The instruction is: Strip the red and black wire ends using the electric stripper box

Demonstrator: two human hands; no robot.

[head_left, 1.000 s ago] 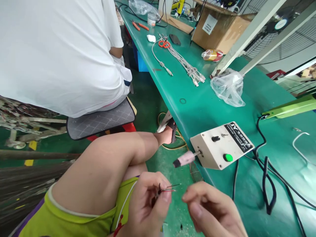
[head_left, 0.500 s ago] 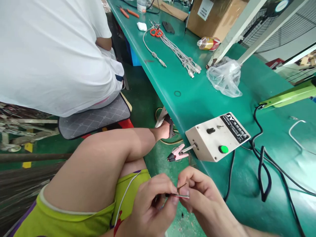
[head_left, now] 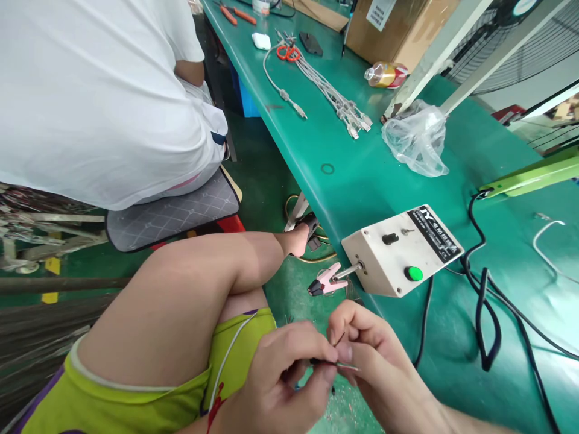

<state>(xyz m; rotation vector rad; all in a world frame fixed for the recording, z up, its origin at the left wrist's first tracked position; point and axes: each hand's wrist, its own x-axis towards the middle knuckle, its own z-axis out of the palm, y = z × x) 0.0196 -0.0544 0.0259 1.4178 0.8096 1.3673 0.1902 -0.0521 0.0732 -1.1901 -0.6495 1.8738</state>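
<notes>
1. green tabletop (head_left: 362, 181) carries a beige control box (head_left: 398, 253) at its near edge.
2. left hand (head_left: 284, 380) and right hand (head_left: 371, 355) meet below that edge.
3. pink clip (head_left: 326, 281) juts from the control box, just above the hands.
4. thin wire (head_left: 337, 363) lies between the hands, each grip pinched on it.

Head view, hands at 6 o'clock. The left hand (head_left: 289, 377) and right hand (head_left: 375, 355) meet fingertip to fingertip, both pinching thin wires (head_left: 337, 363); how many strands is hard to tell. At 1 o'clock from the hands a beige control box (head_left: 398, 256) sits at the edge of the green bench (head_left: 362, 181), with a pink clip (head_left: 324, 282) on its shaft. At 10 o'clock is a seated person's white shirt (head_left: 90, 90).
</notes>
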